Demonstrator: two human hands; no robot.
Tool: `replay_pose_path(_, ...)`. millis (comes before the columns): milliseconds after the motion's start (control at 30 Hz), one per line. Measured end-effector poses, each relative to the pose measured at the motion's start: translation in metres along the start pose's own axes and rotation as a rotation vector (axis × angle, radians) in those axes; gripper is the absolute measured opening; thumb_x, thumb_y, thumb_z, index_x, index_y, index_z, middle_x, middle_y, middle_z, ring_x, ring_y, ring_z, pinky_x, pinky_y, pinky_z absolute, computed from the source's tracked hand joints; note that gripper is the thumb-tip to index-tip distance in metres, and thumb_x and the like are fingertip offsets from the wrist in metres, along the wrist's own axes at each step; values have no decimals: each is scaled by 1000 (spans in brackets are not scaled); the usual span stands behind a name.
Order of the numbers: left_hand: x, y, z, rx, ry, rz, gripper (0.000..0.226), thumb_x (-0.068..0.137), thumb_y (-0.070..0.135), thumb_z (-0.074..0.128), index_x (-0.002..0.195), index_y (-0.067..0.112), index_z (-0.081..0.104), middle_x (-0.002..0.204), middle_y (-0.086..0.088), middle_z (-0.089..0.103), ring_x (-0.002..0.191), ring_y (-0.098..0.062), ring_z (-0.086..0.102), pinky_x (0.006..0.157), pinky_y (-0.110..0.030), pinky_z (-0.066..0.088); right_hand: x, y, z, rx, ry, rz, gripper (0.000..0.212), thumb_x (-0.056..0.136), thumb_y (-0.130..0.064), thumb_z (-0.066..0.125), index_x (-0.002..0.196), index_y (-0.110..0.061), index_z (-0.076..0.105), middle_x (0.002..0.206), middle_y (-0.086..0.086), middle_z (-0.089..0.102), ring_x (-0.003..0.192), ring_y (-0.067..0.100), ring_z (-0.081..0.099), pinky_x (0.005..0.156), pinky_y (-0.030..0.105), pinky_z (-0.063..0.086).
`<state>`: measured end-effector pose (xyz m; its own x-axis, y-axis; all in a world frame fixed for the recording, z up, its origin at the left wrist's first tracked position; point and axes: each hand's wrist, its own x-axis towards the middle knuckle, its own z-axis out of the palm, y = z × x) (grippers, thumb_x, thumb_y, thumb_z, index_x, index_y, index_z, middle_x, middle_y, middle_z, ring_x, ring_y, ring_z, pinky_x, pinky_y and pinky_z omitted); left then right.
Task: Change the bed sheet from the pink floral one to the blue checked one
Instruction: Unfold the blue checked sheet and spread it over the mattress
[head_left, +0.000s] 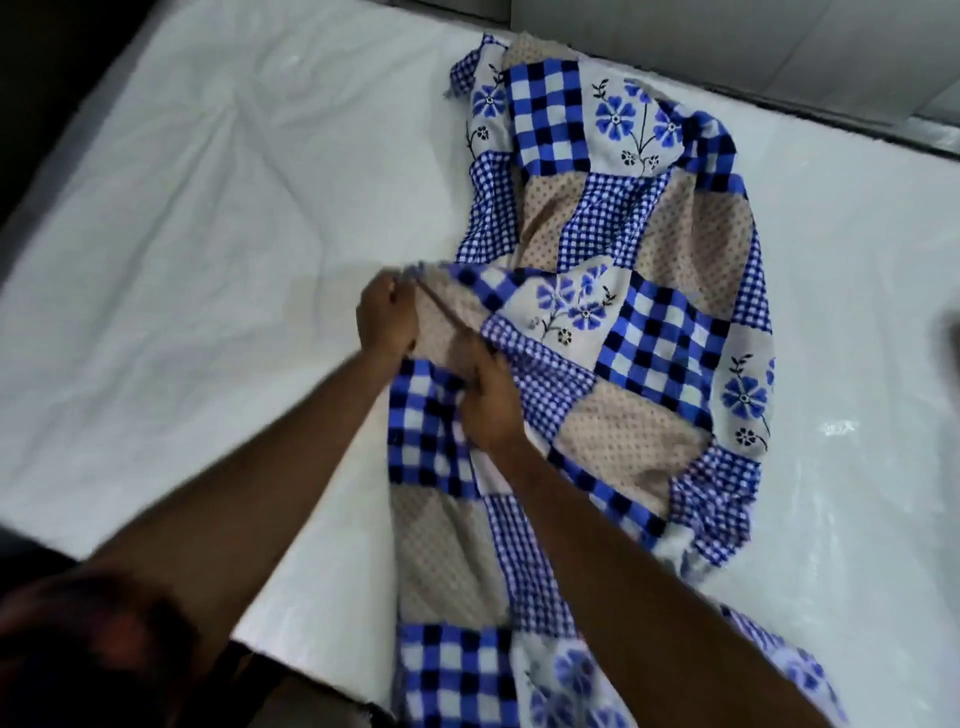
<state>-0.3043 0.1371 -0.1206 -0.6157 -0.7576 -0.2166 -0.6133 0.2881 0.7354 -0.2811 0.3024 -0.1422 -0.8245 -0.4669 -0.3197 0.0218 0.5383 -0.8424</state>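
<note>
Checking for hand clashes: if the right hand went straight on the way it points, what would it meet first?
The right hand points away and leftward along its forearm. First in that line is the fold of blue checked sheet it grips, then, close behind, the left hand. Depth is unclear.

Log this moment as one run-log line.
left hand: grips blue checked sheet edge | right hand: grips same edge | sheet: bunched, not spread | mattress: white, mostly bare

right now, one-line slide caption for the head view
Left hand and right hand grip the bunched blue checked sheet on a white mattress.
</note>
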Motion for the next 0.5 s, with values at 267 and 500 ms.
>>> replay_pose_path(267, 12, -15, -42, -70, -210, -213, 49, 91, 50, 63, 127, 18, 53, 118, -7, 63, 103, -24, 62, 87, -34, 51, -6, -19, -23, -103, 121, -177, 40, 104, -22, 49, 144, -15, 51, 140, 5, 54, 124, 21, 54, 103, 38, 48)
replay_pose_path(500, -210, -118, -73, -14, -290, -293, 38, 95, 44, 62, 83, 11, 49, 70, -6, 51, 63, -17, 53, 59, -31, 40, -218, 42, -10, -619, -114, -141, 72, 88, -77, 42, 136, -24, 54, 121, -3, 61, 110, 22, 59, 90, 41, 51)
